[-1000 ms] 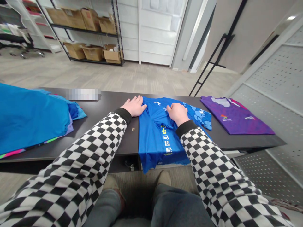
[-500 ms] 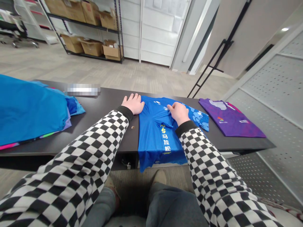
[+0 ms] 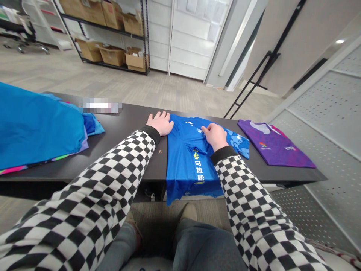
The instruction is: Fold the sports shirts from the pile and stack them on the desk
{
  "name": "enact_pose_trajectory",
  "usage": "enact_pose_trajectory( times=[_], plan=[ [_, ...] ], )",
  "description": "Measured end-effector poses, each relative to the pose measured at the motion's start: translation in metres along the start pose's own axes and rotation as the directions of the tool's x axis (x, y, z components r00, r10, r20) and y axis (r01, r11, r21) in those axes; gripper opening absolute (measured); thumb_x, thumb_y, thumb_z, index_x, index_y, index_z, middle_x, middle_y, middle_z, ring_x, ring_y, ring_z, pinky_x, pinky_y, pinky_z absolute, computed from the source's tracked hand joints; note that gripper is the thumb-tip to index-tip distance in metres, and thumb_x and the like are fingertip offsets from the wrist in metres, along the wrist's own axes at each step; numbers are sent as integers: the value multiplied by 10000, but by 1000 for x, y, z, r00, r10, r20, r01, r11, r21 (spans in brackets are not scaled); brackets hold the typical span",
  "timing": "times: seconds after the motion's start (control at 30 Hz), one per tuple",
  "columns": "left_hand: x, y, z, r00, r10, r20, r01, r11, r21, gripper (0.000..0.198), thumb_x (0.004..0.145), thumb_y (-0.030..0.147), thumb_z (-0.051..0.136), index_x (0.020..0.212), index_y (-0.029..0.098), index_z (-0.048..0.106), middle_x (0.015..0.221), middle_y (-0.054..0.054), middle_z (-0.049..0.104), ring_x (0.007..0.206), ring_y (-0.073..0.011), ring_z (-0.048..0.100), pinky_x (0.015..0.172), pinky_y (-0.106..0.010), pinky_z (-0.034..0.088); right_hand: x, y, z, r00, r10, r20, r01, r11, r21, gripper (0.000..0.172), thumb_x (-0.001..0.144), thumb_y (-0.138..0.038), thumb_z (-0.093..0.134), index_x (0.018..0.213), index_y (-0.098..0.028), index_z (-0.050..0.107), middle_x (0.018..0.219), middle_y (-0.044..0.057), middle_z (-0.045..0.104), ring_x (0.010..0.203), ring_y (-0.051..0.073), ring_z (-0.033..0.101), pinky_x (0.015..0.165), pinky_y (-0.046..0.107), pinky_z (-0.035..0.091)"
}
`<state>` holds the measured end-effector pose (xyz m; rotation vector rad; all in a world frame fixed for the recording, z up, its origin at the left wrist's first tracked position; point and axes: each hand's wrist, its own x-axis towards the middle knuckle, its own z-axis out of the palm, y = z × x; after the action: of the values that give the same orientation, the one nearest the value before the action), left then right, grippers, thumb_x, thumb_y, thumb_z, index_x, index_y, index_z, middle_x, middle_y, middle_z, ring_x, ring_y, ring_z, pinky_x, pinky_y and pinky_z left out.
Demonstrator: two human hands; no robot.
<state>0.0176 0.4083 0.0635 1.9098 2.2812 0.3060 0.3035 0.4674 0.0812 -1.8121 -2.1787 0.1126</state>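
A blue T-shirt (image 3: pixel 183 162) with white and yellow lettering lies partly folded on the dark table (image 3: pixel 135 162), its lower end hanging over the front edge. My left hand (image 3: pixel 160 123) rests flat with fingers spread at the shirt's upper left edge. Closed in a pinch, my right hand (image 3: pixel 216 135) grips the shirt's fabric near the upper middle, and creases run from there. To the right of that hand spreads a sleeve (image 3: pixel 238 143) with a lighter blue pattern.
A folded purple T-shirt (image 3: pixel 276 146) lies at the table's right end. On the left is a pile of blue and multicoloured garments (image 3: pixel 39 128), with a blurred-out object (image 3: pixel 101 105) behind it. A perforated grey panel (image 3: pixel 324 116) stands on the right.
The view has shifted slightly. Both hands keep nearly the same places on the blue T-shirt, which looks almost unchanged.
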Motion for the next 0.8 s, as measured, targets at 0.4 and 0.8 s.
enact_pose_trajectory(
  times=[0.4, 0.8],
  plan=[
    [-1, -1, -3, 1000, 5, 0, -5, 1000, 3, 807, 1142, 548, 255, 1868, 200, 302, 1940, -164, 245, 1793, -429, 226, 1413, -755, 154, 3, 1, 2, 1000, 16, -5, -16, 1000, -5, 354, 1136, -499, 655, 901, -238, 704, 1020, 96, 822, 1105, 321, 741, 1064, 463, 474],
    [-28, 51, -5, 945, 324, 38, -325, 946, 15, 774, 1164, 526, 316, 1837, 147, 360, 1923, -151, 304, 1797, -338, 256, 1452, -507, 201, 5, 0, 3, 999, 32, -5, -32, 999, -4, 339, 1129, -503, 681, 910, -246, 715, 1041, 106, 829, 1093, 329, 751, 1042, 460, 501]
  ],
)
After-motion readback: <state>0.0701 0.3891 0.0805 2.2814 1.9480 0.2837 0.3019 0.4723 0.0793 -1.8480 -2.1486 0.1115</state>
